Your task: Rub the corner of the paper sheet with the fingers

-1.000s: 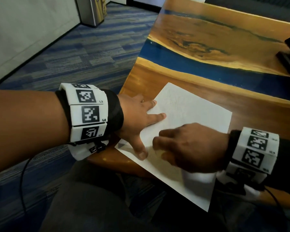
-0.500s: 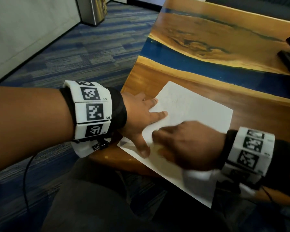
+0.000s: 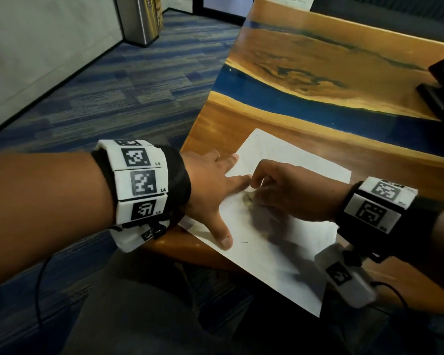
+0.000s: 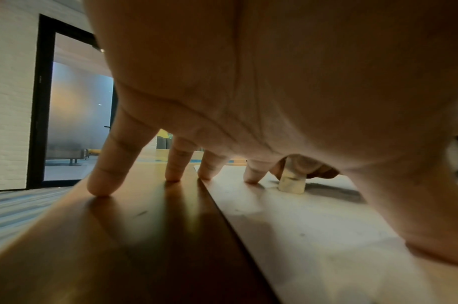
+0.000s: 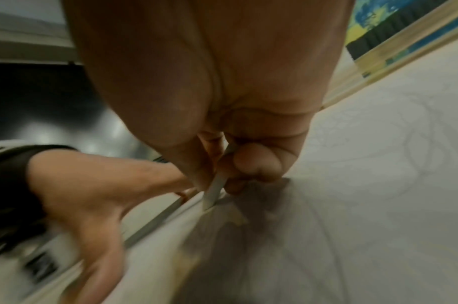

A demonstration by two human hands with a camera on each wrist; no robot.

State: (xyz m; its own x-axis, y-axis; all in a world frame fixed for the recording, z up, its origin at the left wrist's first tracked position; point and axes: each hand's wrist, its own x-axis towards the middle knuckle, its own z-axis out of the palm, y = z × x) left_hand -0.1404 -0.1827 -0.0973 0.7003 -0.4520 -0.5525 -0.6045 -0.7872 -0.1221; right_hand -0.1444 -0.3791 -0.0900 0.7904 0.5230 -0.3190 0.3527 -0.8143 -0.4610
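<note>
right hand (image 3: 290, 196) slid up the sheet toward the left fingertips since a sec ago | pinching a small whitish eraser (image 4: 292, 182), long axis near upright, bottom end on the paper (image 3: 287, 254) | left hand (image 3: 210, 185) flat, fingers spread, pinning paper edge to worktop (image 3: 318, 73)

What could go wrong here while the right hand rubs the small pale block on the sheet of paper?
1. The paper overhangs the table edge near the person, so hard rubbing there could crease or tear it.
2. The left hand pins only the left side, some fingertips on bare wood; the sheet may slide or buckle.
3. The right hand pinches the eraser-like block close to the left index finger, so it might bump it.
</note>
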